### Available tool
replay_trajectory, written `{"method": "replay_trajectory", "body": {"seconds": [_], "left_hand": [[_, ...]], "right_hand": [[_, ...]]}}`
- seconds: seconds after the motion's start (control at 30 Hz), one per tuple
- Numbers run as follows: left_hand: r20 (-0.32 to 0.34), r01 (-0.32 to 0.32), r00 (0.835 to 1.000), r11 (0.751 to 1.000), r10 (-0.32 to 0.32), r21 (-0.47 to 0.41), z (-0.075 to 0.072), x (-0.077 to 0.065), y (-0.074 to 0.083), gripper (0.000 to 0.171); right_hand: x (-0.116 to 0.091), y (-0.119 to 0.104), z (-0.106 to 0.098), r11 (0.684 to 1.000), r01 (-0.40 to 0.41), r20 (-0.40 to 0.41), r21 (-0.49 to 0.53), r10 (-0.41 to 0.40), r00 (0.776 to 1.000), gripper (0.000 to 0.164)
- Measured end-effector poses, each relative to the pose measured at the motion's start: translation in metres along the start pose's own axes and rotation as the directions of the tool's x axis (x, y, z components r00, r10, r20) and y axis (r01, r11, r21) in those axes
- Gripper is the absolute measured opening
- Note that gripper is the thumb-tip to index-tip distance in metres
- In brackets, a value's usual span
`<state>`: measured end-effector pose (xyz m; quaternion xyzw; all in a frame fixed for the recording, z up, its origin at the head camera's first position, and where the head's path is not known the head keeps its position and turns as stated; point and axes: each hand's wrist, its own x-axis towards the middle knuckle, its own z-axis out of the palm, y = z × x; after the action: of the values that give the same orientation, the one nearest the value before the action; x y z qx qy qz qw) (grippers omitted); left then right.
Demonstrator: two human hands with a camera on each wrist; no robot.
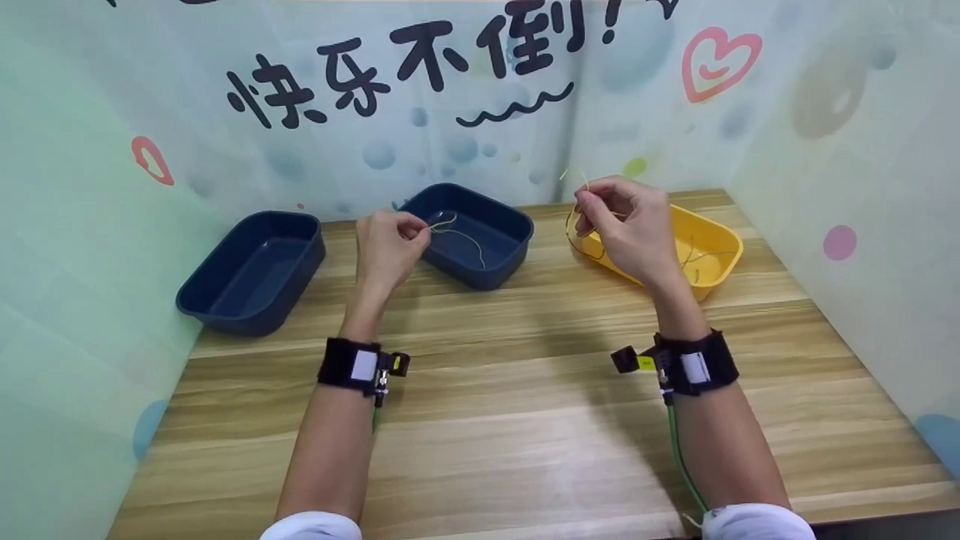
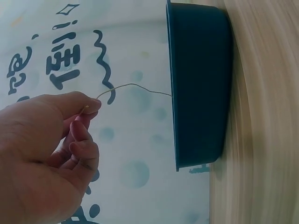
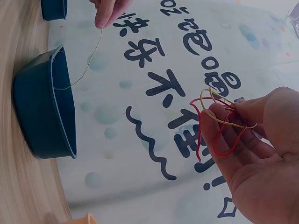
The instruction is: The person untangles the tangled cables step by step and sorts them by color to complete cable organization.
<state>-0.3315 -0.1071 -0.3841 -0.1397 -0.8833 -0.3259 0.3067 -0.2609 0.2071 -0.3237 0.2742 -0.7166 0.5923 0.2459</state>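
My left hand (image 1: 391, 247) pinches a thin yellow string (image 2: 132, 84) between thumb and forefinger, beside the middle blue basin (image 1: 480, 279). The string's free end hangs over that basin; in the left wrist view it passes behind the rim. My right hand (image 1: 630, 225) is raised in front of the yellow basin (image 1: 731, 251). Between its thumb and fingers are a looped yellow string (image 3: 203, 99) and a red string (image 3: 200, 140), lying together across the fingers in the right wrist view. How far the two strings are tangled I cannot tell.
Another blue basin (image 1: 262, 319) stands at the left of the wooden table (image 1: 510, 390). Several thin strings (image 1: 694, 259) lie in the yellow basin. A printed curtain (image 1: 420, 142) closes off the back and both sides. Cables run from the wrist cameras along both forearms.
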Motion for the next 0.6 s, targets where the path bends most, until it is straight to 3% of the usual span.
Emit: {"method": "replay_trajectory", "body": {"seconds": [0.2,0.37,0.6], "left_hand": [[-0.014,-0.052,0.999,0.999,0.052,-0.001,0.006,-0.001,0.001,0.007],[-0.022,-0.062,0.998,0.998,0.062,0.003,0.010,-0.003,0.002,0.006],[-0.001,-0.051,0.999,0.999,0.051,0.014,0.019,-0.001,0.005,0.006]], "right_hand": [[0.000,0.000,0.002,1.000,0.015,0.013,0.004,-0.015,1.000,0.008],[-0.001,-0.001,0.006,0.998,0.040,0.038,-0.052,-0.038,0.999,0.007],[-0.004,-0.004,0.007,0.996,0.016,0.041,-0.093,-0.012,0.999,0.006]]}}
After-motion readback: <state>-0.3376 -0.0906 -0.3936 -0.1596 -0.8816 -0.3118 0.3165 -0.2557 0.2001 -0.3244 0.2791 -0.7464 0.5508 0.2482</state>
